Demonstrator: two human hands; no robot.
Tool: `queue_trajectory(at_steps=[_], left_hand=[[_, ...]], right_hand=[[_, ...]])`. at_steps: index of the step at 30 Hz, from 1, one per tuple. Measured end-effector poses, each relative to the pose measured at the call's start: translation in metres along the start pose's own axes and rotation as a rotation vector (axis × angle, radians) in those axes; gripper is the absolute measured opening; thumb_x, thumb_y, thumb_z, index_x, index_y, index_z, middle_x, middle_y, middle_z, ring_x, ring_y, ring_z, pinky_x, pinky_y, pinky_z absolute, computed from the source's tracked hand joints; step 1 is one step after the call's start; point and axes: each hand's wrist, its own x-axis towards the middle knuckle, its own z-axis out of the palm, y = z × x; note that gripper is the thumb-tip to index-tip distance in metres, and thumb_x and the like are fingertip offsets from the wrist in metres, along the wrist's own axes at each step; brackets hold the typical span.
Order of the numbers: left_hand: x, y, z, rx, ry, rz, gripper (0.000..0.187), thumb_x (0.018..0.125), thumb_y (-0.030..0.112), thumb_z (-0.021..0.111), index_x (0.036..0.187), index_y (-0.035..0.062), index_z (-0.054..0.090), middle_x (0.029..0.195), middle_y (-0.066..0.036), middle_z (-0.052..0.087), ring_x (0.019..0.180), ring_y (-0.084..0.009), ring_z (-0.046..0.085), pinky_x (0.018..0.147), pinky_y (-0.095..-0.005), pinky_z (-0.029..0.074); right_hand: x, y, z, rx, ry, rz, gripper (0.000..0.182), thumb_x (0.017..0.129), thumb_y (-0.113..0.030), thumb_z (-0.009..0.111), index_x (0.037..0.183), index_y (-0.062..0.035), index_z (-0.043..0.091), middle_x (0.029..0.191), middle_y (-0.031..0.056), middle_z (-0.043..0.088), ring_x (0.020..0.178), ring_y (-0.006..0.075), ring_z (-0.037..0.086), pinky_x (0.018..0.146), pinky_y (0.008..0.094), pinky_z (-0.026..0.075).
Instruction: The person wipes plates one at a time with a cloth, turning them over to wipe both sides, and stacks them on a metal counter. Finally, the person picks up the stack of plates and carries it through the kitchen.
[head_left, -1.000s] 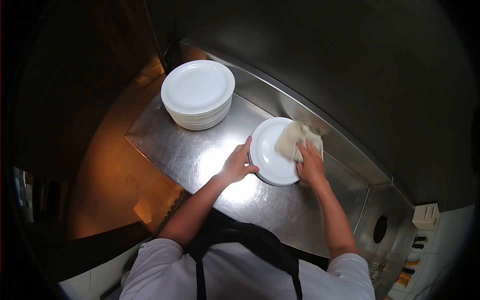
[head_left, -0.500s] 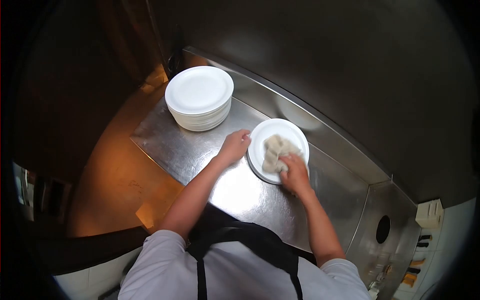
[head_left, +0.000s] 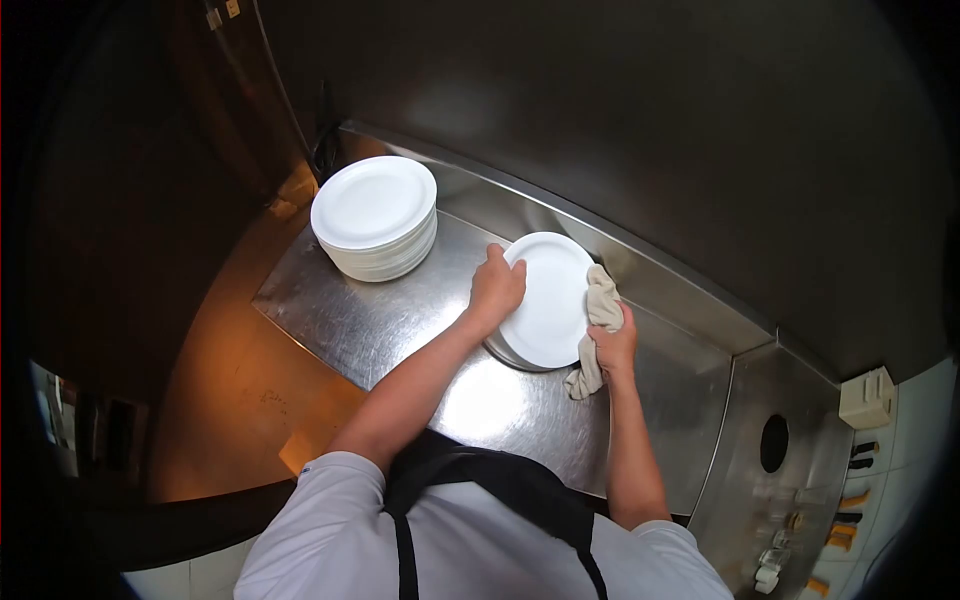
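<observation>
A white plate [head_left: 548,300] is tilted above a short stack of plates on the steel counter. My left hand [head_left: 497,290] grips its left rim, thumb on the upper face. At the plate's right edge, my right hand [head_left: 615,345] holds a crumpled beige cloth [head_left: 602,300] against the rim; part of the cloth hangs below the hand. A taller stack of white plates [head_left: 373,205] stands at the upper left of the counter.
The steel counter [head_left: 400,325] has a raised ledge along the wall. A round dark hole [head_left: 774,443] is in the steel surface at right, with small glass items below it. A cream box [head_left: 867,398] and black- and yellow-handled tools are at far right. An orange-lit surface lies left.
My left hand has closed on the plate's left rim. The cloth and my right hand have moved from the plate's centre to its right edge, and the plate is now tilted.
</observation>
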Motion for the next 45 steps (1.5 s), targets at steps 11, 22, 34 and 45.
queue_trajectory(at_steps=[11, 22, 34, 45], left_hand=[[0.006, -0.008, -0.011, -0.167, 0.176, 0.208, 0.056, 0.105, 0.049, 0.041, 0.098, -0.001, 0.064, 0.096, -0.029, 0.069, 0.094, -0.0479, 0.065, 0.082, -0.0507, 0.048], [-0.009, -0.029, -0.015, -0.498, 0.014, 0.189, 0.043, 0.101, 0.039, 0.055, 0.11, -0.0007, 0.066, 0.096, -0.022, 0.071, 0.091, -0.0305, 0.069, 0.079, -0.0411, 0.052], [-0.063, -0.046, 0.02, -0.791, -0.077, 0.173, 0.043, 0.104, 0.04, 0.049, 0.104, -0.0004, 0.066, 0.091, -0.021, 0.069, 0.086, -0.0293, 0.068, 0.076, -0.0413, 0.051], [-0.054, -0.018, 0.03, -0.822, 0.055, 0.282, 0.046, 0.106, 0.04, 0.043, 0.099, -0.0001, 0.065, 0.087, -0.021, 0.068, 0.081, -0.0282, 0.067, 0.073, -0.0414, 0.05]], right_hand=[[-0.057, -0.185, 0.001, 0.468, -0.234, -0.417, 0.062, 0.078, -0.003, 0.072, 0.136, -0.0022, 0.052, 0.121, 0.0098, 0.064, 0.115, 0.0191, 0.06, 0.098, 0.0314, 0.048], [-0.132, -0.156, 0.064, 0.285, -0.388, -0.743, 0.059, 0.08, -0.018, 0.075, 0.134, -0.0019, 0.058, 0.135, 0.0236, 0.057, 0.128, 0.0342, 0.055, 0.108, 0.0402, 0.043], [-0.136, -0.142, 0.065, 0.29, -0.418, -0.602, 0.059, 0.088, -0.011, 0.065, 0.144, -0.0001, 0.047, 0.139, 0.0186, 0.055, 0.13, 0.0258, 0.053, 0.11, 0.0368, 0.04], [-0.056, -0.154, 0.07, 0.565, -0.487, -0.341, 0.061, 0.096, -0.023, 0.056, 0.148, 0.0041, 0.04, 0.143, 0.0164, 0.053, 0.13, 0.024, 0.051, 0.111, 0.0349, 0.038]])
